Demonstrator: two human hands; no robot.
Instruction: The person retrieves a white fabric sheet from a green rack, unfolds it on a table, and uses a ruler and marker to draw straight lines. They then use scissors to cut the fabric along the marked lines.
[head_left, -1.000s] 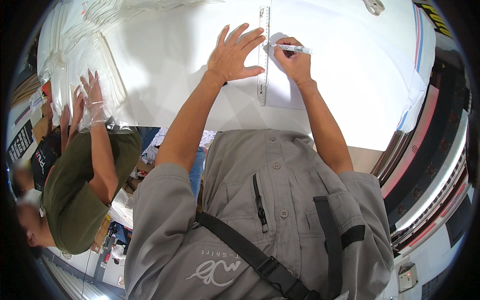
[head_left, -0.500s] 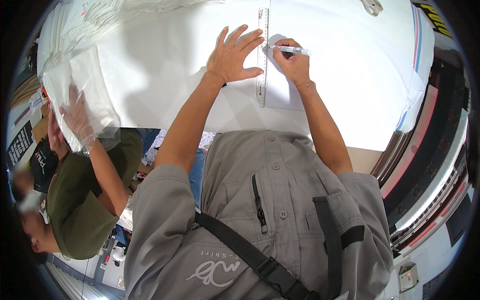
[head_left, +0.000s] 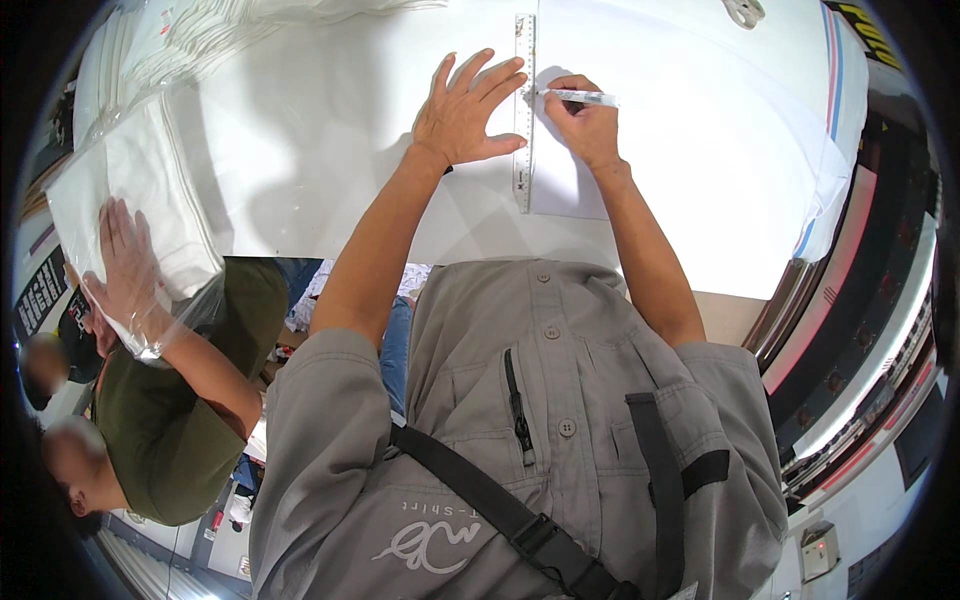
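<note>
A clear ruler [head_left: 524,170] lies upright in the picture on the white table, along the left edge of a white sheet [head_left: 575,190]. My left hand [head_left: 467,112] is spread open, its index fingertip and thumb tip at the ruler's left side. In a closed grip, my right hand [head_left: 590,130] holds a white marker pen [head_left: 592,98], its tip pointing left at the ruler's right edge. Whether the tip touches the sheet I cannot tell.
At the left, a co-worker's hand [head_left: 130,265] is on folded white cloth [head_left: 135,170] in a clear plastic bag. More white cloth [head_left: 215,40] is stacked at the far left. A small pale looped item [head_left: 743,12] lies at the back right. The table's near edge [head_left: 420,260] runs before me.
The co-worker's hand and the bagged cloth have shifted left, and the cloth lies flatter. My own hands, the ruler and the marker pen have barely moved.
</note>
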